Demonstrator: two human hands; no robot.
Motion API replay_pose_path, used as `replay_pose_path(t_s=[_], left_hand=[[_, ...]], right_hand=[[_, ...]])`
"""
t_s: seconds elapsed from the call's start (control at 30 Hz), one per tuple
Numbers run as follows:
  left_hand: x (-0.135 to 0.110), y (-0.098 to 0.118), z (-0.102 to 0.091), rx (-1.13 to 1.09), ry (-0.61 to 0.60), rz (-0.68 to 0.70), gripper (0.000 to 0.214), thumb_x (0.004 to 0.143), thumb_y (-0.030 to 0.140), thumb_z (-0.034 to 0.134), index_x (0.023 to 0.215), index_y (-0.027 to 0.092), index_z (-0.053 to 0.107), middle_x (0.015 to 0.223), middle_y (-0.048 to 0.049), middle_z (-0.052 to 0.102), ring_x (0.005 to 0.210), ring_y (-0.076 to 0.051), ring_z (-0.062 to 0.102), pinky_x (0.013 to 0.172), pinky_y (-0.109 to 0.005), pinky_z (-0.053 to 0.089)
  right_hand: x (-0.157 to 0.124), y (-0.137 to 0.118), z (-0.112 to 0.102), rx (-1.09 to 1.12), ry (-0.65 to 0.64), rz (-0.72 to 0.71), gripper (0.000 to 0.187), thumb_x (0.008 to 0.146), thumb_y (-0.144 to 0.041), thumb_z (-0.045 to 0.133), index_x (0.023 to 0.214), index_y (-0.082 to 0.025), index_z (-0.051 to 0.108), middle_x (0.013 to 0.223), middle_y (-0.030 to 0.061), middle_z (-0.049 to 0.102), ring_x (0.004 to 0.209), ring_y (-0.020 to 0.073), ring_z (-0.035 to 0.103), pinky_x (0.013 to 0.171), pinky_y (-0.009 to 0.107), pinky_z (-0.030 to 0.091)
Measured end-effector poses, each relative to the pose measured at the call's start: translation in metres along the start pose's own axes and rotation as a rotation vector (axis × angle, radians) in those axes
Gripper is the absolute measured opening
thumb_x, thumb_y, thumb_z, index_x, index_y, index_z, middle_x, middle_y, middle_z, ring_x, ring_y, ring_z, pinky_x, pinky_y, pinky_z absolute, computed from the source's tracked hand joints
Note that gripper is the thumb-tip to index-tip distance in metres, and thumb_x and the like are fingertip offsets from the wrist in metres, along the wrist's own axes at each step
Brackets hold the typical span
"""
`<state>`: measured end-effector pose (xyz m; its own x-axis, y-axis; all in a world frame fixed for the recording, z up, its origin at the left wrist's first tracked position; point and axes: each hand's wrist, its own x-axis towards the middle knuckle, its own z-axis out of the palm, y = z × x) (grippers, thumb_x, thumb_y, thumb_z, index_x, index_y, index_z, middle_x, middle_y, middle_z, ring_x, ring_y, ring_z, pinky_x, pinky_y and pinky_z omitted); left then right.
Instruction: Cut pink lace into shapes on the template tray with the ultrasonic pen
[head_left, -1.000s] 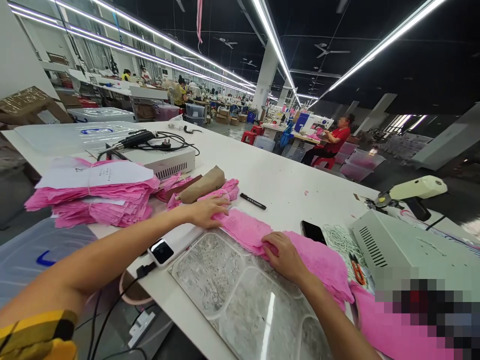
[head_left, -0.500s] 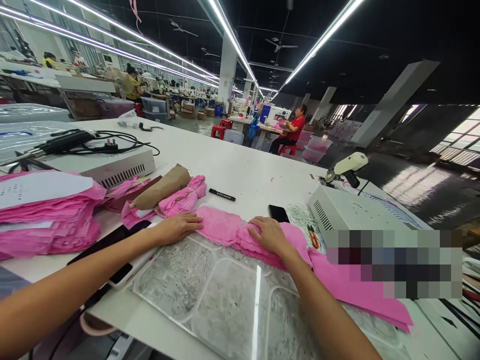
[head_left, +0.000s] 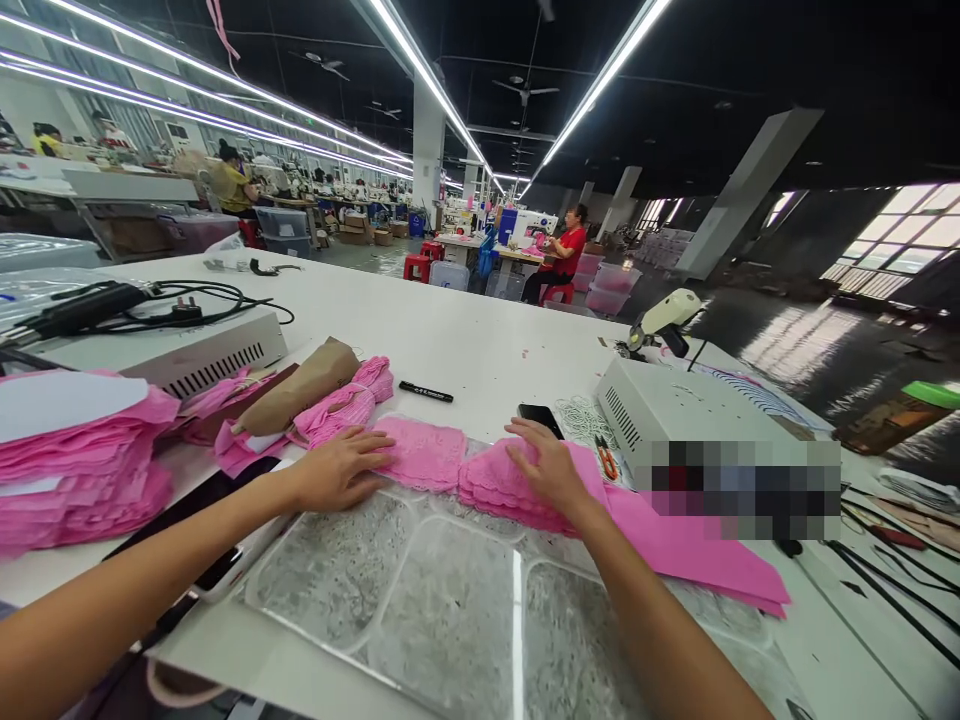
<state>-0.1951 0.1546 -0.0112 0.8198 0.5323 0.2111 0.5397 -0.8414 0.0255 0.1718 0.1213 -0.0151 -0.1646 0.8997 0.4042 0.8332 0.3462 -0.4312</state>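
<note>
the pink lace-edged cloth point(head_left: 424, 452) lies along the far edge of a grey patterned board point(head_left: 450, 610), its left part fairly flat and its right part, a layered pile point(head_left: 491, 488), with ruffled edges overlapping toward the person. the left hand point(head_left: 337, 470) is palm down with its fingers loosely spread, the fingertips at the left end of the flat part; it is not clenched and pinches nothing that shows. the right hand point(head_left: 549, 465) is spread above the pile, fingers apart and grasping nothing; whether its fingertips press on the cloth or hang just over it, i cannot tell. the step in hand looks to be smoothing and lining up these pieces, and it should go best with the left hand bearing down lightly as an anchor while the right works outward with flat fingers, since thin cloth like this will probably bunch if pushed with the tips. the join between the flat part and the pile deserves the most care: the layers there look uneven, so squaring them against the board's straight edge would be wise. the phone point(head_left: 541, 418) sits just past the right fingers and the orange-handled snips point(head_left: 607, 457) lie close to the pile's right side, so short strokes there would avoid snagging the lace or nudging either one.
</note>
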Motion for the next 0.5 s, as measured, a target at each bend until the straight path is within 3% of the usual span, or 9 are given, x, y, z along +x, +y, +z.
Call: replay_pose_path(t_s=[0.17, 0.27, 0.37, 0.5], left_hand=[[0.046, 0.049, -0.001, -0.210, 0.069, 0.032, 0.026, 0.095, 0.031, 0.051, 0.109, 0.018, 0.068, 0.116, -0.0114, 0.065, 0.107, -0.023, 0.061, 0.097, -0.035, 0.046], [0.084, 0.072, 0.012, -0.262, 0.071, 0.057, 0.021, 0.092, 0.030, 0.057, 0.106, 0.019, 0.068, 0.112, -0.0084, 0.066, 0.102, -0.020, 0.062, 0.092, -0.029, 0.046], [0.112, 0.081, 0.026, -0.294, 0.056, 0.062, 0.014, 0.088, 0.025, 0.060, 0.094, 0.017, 0.069, 0.102, -0.0068, 0.068, 0.092, -0.018, 0.064, 0.083, -0.026, 0.048], [0.128, 0.080, 0.032, -0.323, 0.042, 0.051, 0.016, 0.086, 0.015, 0.054, 0.077, 0.017, 0.068, 0.086, -0.0038, 0.069, 0.079, -0.016, 0.064, 0.074, -0.023, 0.046]], right_hand=[[-0.037, 0.019, -0.031, 0.092, 0.016, 0.022, 0.024, 0.088, -0.033, 0.048, 0.094, -0.022, 0.068, 0.097, 0.0072, 0.070, 0.089, 0.0197, 0.065, 0.084, 0.038, 0.052], [-0.057, 0.027, -0.034, 0.104, -0.055, 0.023, 0.019, 0.081, -0.033, 0.058, 0.092, -0.022, 0.069, 0.095, 0.0067, 0.070, 0.088, 0.0208, 0.064, 0.082, 0.038, 0.052], [-0.066, 0.028, -0.031, 0.105, -0.098, 0.028, 0.016, 0.081, -0.032, 0.059, 0.090, -0.021, 0.069, 0.098, 0.0068, 0.069, 0.093, 0.0212, 0.062, 0.085, 0.038, 0.051], [-0.066, 0.030, -0.028, 0.122, -0.099, 0.040, 0.021, 0.088, -0.031, 0.048, 0.083, -0.021, 0.065, 0.094, 0.0064, 0.068, 0.088, 0.0191, 0.062, 0.082, 0.035, 0.050]])
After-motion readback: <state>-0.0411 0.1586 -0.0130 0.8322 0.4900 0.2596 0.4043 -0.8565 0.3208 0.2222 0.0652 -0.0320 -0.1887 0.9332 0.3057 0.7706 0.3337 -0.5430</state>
